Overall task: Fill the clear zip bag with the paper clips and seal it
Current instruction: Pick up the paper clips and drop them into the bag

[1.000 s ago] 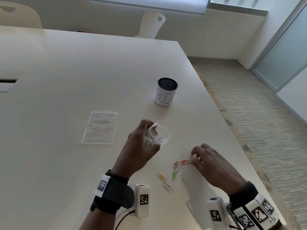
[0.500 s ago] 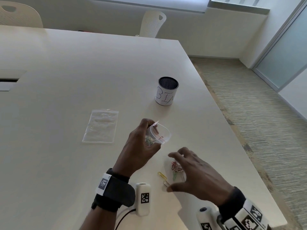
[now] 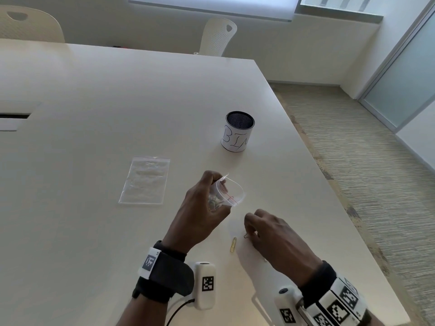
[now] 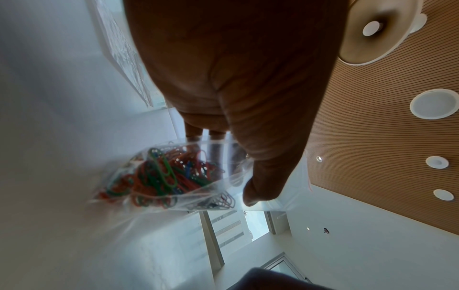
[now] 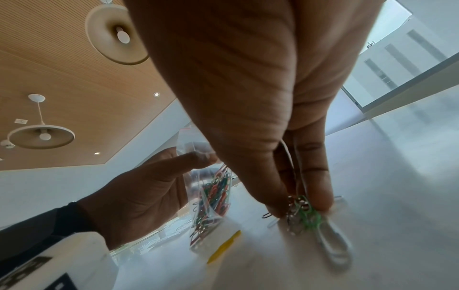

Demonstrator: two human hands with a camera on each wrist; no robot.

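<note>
My left hand (image 3: 207, 205) holds a clear zip bag (image 3: 229, 192) up off the table, mouth open toward the right. Coloured paper clips (image 4: 161, 176) fill its bottom; the bag (image 5: 211, 194) also shows in the right wrist view. My right hand (image 3: 256, 228) is on the table just right of the bag, thumb and fingers pinching a small bunch of paper clips (image 5: 301, 212), green and silver among them. A yellow clip (image 3: 233, 244) lies loose on the table beside that hand, and a silver clip (image 5: 332, 249) lies under it.
A second, empty clear zip bag (image 3: 144, 180) lies flat to the left. A black mesh cup labelled BIN (image 3: 237, 131) stands behind the hands. The table's right edge (image 3: 329, 198) runs close by, with carpet beyond. Two white chairs stand at the far side.
My right hand has swept the scattered clips leftward toward the bag and closed its fingers on them. The left hand and its bag have stayed put.
</note>
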